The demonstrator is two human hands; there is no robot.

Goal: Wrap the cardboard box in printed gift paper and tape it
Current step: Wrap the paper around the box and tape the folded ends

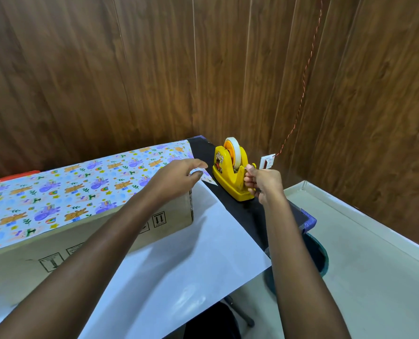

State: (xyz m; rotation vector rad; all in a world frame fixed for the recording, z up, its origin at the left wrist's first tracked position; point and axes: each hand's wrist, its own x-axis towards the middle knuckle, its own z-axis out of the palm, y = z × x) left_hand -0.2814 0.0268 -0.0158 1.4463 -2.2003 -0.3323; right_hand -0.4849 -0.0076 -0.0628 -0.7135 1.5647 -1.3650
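At frame centre the left hand [179, 177] pinches the gift paper [81, 182] on the box [159, 222]. The right hand [262, 182] pinches tape [236, 154] at the dispenser [228, 182]; next, I think, it must tear a strip.

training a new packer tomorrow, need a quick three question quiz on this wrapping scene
1. True or false: the printed gift paper already covers the near side of the cardboard box.
2. Which hand is at the cutter end of the yellow tape dispenser? A left, B right, C neither
3. Fill in: the left hand pinches a corner of the ____.
Key: 1 false; 2 B, the right hand; 3 gift paper.
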